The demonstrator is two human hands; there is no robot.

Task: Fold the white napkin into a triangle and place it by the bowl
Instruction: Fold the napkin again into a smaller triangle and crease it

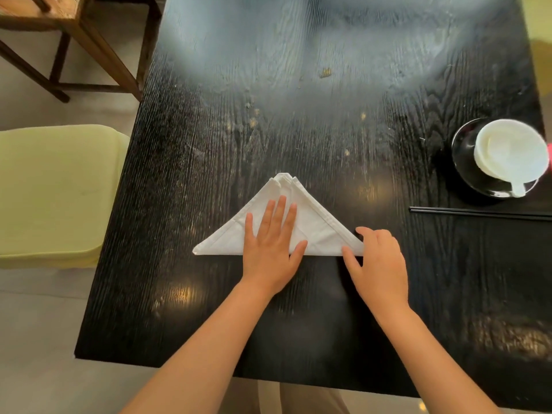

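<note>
The white napkin (pixel 313 231) lies folded as a triangle on the dark wooden table (pixel 268 100), its long edge toward me and its point away. My left hand (pixel 273 243) rests flat on its middle, fingers spread. My right hand (pixel 378 258) sits at the napkin's right corner, thumb and fingers curled around the tip. The white bowl (pixel 512 150) stands on a black saucer (pixel 466 171) at the table's right edge, well apart from the napkin.
Black chopsticks (pixel 478 212) lie across the table just below the saucer. A white spoon (pixel 518 186) pokes out from the bowl. A pale green cushioned chair (pixel 50 192) stands to the left, and a wooden chair (pixel 74 34) at the top left.
</note>
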